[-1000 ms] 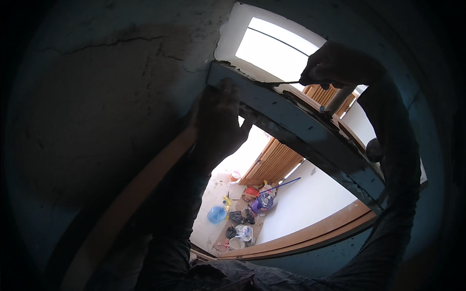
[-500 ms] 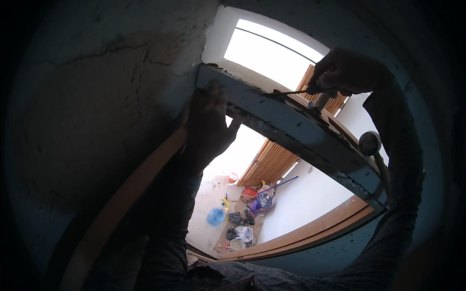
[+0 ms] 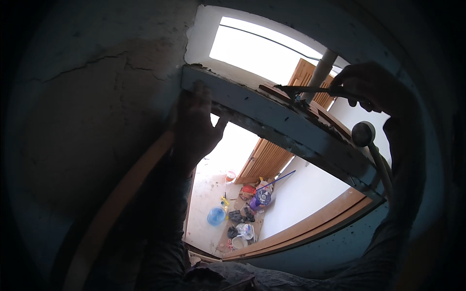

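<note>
At the head of the doorway, the fingers of the left hand (image 3: 196,128) lie flat and slightly spread against the face of the grey-blue lintel beam (image 3: 272,121), the thumb splayed toward the opening; it grips nothing, only presses. The right hand (image 3: 374,87) has its fingers curled tight around the handle of a flat-bladed trowel (image 3: 303,89), whose dark blade reaches left and meets the top edge of the beam near a thin strip of wood lying there. The beam runs from the cracked plaster wall (image 3: 97,97) at upper left down to the right, under a bright window opening (image 3: 262,48).

To my eye the work is filling or scraping along the beam's top. It would go best with the blade kept low and nearly flat to the edge, drawn in short strokes, while the braced left palm steadies the body rather than pushing on the beam.

Counted: two hands, one trowel, one beam. One white pipe (image 3: 320,72) rises behind the blade. One round shower head (image 3: 363,133) on its hose hangs just beside the beam's right end. Two slatted wooden door leaves show, one above the beam and one (image 3: 264,162) below. On the floor far below lie one blue jug (image 3: 216,216), one long-handled tool and a heap of clutter too small to count.
</note>
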### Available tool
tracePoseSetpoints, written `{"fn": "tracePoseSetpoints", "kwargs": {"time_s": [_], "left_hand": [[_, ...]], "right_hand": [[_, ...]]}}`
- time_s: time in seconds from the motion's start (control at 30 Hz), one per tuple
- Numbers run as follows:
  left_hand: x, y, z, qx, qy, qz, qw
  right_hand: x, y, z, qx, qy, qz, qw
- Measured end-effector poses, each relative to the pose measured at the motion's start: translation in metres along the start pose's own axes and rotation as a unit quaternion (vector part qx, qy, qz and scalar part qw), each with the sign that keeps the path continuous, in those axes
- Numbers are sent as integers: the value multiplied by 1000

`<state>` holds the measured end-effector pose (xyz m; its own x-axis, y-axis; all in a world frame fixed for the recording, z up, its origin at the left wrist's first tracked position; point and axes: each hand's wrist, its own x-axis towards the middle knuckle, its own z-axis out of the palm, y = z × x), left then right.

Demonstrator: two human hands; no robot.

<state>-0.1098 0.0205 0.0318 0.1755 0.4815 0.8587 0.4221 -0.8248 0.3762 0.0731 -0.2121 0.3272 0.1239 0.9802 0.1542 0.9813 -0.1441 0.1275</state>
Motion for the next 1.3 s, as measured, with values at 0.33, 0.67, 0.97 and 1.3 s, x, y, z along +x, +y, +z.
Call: {"fn": "tracePoseSetpoints", "kwargs": {"time_s": [0.33,0.67,0.97,1.3], "left_hand": [[-18,7,-46,235,34,-25,971],[-23,23,-62,231,-129,-122,957],[-21,25,-57,265,-157,-129,943],[-16,37,-46,303,-210,-221,903]], "right_hand": [[-63,1,92,242,210,8,947],[-127,8,175,475,300,58,825],[-139,26,236,535,371,33,758],[-143,68,270,464,467,11,752]]}}
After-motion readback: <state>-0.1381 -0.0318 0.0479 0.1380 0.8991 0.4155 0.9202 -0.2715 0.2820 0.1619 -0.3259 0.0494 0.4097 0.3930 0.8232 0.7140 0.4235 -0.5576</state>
